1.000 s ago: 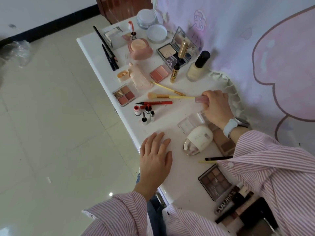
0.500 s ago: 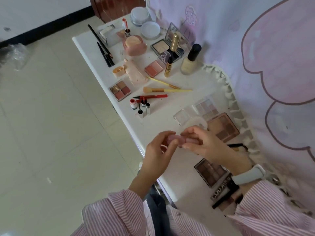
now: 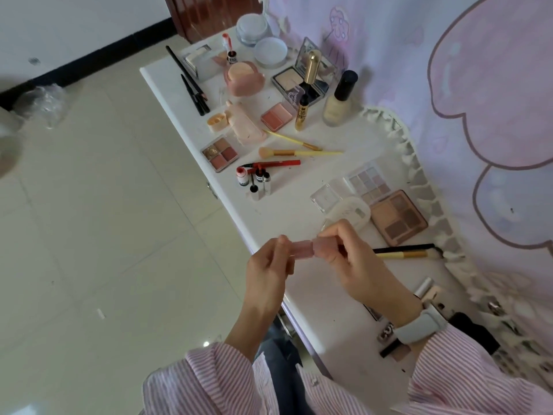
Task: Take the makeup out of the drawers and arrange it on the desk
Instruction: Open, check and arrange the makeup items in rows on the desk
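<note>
Both hands hold one small pink tube [image 3: 311, 248] above the near edge of the desk [image 3: 302, 187]. The left hand [image 3: 270, 265] pinches its left end with curled fingers, and the right hand [image 3: 353, 259] grips the right end. It seems she is opening or checking it, so the step is arranging. Next it needs a free place among the palettes and brushes. The desk is white, beside a pale tiled floor [image 3: 89, 205] and a lilac curtain [image 3: 478, 85].

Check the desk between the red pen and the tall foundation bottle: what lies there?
In the head view, two yellow-handled brushes lie side by side on the white desk between the red pen and the foundation bottle.
</note>
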`<control>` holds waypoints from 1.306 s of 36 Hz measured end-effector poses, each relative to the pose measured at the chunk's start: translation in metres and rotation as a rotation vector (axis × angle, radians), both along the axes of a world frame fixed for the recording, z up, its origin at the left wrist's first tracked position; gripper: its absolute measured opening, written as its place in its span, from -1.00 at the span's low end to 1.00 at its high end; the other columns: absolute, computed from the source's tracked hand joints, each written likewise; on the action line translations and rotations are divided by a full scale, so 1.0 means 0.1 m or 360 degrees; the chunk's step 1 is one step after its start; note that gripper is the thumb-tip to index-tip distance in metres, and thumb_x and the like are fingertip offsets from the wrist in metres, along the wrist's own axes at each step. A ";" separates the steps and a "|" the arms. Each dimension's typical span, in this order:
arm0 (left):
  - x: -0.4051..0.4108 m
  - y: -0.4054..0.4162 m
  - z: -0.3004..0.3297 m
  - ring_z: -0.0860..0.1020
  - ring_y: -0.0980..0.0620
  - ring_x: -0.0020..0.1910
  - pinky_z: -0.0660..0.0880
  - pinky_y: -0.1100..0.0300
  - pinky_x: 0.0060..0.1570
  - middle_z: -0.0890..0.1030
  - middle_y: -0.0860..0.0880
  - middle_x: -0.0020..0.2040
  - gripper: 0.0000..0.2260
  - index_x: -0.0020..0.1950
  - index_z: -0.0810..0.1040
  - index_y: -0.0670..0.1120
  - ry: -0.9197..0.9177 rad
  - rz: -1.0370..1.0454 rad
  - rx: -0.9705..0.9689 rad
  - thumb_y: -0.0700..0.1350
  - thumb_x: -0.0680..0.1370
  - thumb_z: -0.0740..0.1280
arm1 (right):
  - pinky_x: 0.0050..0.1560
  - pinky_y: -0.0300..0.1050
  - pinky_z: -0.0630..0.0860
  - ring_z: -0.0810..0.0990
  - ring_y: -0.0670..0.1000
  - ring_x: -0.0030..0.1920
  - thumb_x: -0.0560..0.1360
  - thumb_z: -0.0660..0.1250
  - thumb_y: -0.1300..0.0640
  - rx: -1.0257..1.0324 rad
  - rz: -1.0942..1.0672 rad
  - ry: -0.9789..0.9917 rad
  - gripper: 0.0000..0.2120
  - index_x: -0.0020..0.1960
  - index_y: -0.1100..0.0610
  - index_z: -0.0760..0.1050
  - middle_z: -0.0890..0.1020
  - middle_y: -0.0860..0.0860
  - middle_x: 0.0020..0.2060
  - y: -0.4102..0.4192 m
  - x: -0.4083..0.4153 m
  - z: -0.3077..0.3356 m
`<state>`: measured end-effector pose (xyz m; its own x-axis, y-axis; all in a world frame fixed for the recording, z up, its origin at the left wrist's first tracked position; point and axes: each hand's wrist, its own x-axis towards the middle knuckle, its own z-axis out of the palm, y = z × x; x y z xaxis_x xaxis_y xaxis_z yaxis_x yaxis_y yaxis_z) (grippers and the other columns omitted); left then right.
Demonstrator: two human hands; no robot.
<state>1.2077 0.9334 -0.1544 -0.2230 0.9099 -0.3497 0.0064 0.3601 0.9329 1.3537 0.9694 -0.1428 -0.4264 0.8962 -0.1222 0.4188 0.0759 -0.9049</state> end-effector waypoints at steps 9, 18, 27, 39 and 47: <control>-0.06 -0.05 -0.05 0.53 0.20 -0.24 0.41 0.39 -0.24 0.62 0.22 -0.15 -0.75 0.10 0.42 0.09 0.0322 -0.0309 0.0380 0.17 0.51 0.24 | -0.37 -0.39 0.35 0.47 -0.25 -0.44 0.58 0.17 0.16 -0.0320 -0.0194 0.0146 -0.86 -0.13 0.14 0.42 0.51 -0.22 -0.51 0.12 -0.08 0.11; -0.05 0.10 0.10 0.30 0.13 -0.55 0.28 0.30 -0.48 0.40 0.09 -0.54 -0.72 -0.26 0.34 -0.16 0.0189 -0.0212 0.0011 -0.06 0.61 0.14 | -0.28 -0.17 0.47 0.47 -0.03 -0.34 0.53 0.14 0.02 -0.0214 -0.0211 0.0137 -0.82 -0.06 0.10 0.42 0.53 -0.04 -0.33 -0.01 -0.07 -0.03; -0.08 0.15 0.09 0.25 0.07 -0.54 0.24 0.29 -0.52 0.37 -0.03 -0.50 -0.71 -0.30 0.29 -0.17 0.0170 -0.0024 -0.0152 -0.16 0.62 0.11 | -0.34 -0.37 0.39 0.50 -0.22 -0.36 0.57 0.16 0.00 -0.0470 0.0008 0.0055 -0.84 0.09 0.05 0.37 0.55 -0.03 -0.16 0.14 -0.10 0.10; -0.11 0.17 0.01 0.27 0.11 -0.55 0.25 0.21 -0.46 0.38 0.10 -0.57 -0.70 -0.33 0.27 -0.15 0.0208 0.0031 -0.0039 -0.19 0.62 0.12 | -0.04 -0.22 0.44 0.50 -0.13 -0.10 0.55 0.22 0.16 -0.0308 0.0167 0.0030 -0.88 0.04 -0.02 0.42 0.53 -0.20 -0.10 0.16 -0.07 0.04; -0.10 0.16 0.02 0.30 0.04 -0.50 0.29 0.14 -0.48 0.48 -0.06 -0.48 -0.73 -0.29 0.28 -0.17 0.0268 -0.0061 -0.0026 -0.18 0.62 0.11 | -0.29 -0.29 0.38 0.44 -0.15 -0.36 0.59 0.15 0.12 -0.0277 -0.0005 -0.0029 -0.85 -0.06 0.13 0.46 0.49 -0.10 -0.35 0.17 -0.13 0.04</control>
